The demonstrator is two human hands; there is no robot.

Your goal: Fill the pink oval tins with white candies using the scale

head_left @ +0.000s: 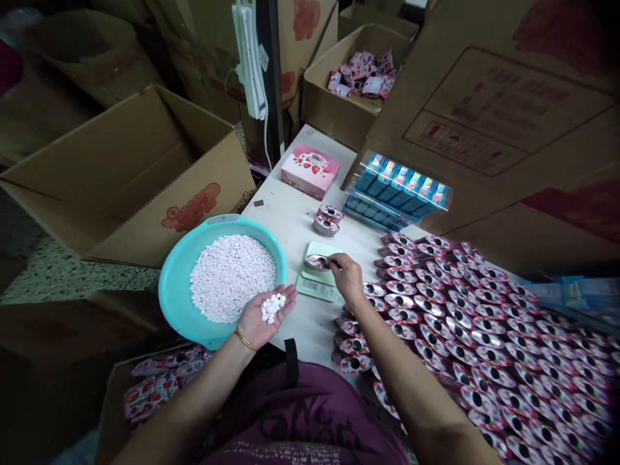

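Maroon cloth of the shirt (334, 413) fills the bottom centre, its dark letters and pale small print too creased to read whole. Just above, the left hand (259, 323) lies palm up, fingers spread flat beneath a small heap of white pellets (272, 308); a gold bangle (245, 341) circles its wrist. Left of it, a turquoise basin (174, 310) holds many more, small, rounded and whitish. At centre, the right hand (346, 276) has its fingers pinched together on the right end of an oval container (316, 261), silver-rimmed and pink-patterned, which sits on a pale green scale (317, 289); the display is too small to read. Rows of similar containers (465, 323) with dark round openings crowd the lower right. Farther up the white tabletop (288, 216) stand two more, then a pink strawberry-printed box (312, 171) and wrapped blue packs (397, 187). Blurred red lettering marks the open carton (130, 223) at left and the big carton (513, 129) upper right.
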